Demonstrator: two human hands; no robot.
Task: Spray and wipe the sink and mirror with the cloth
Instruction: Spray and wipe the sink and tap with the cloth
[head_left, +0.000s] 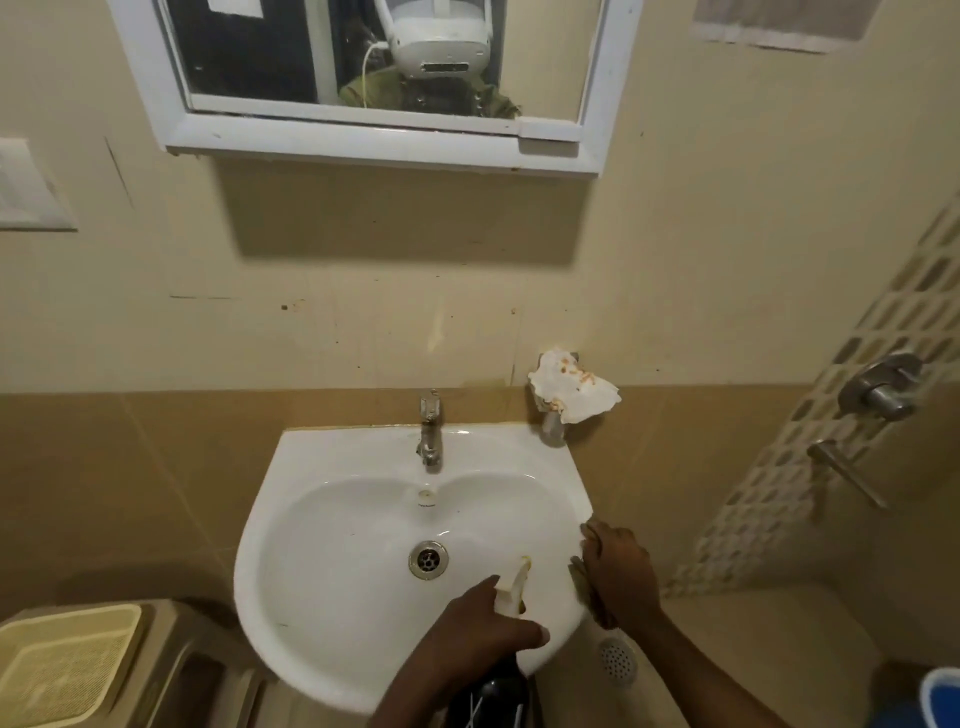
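White ceramic sink (332, 582); left hand (483, 631) grips a spray bottle (511, 590), right hand (618, 571) beside it clutches a cloth (582, 577) on the rim. Misaimed spray could soak the right hand.

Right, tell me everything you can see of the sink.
The sink is a white, glossy basin, ceramic by its look, fixed against the tan-tiled wall. A metal tap stands at the middle of its back edge, with a small overflow hole below it and a round metal drain in the bowl. The right hand presses a dark cloth on its right rim; the left hand holds a spray bottle over the bowl.
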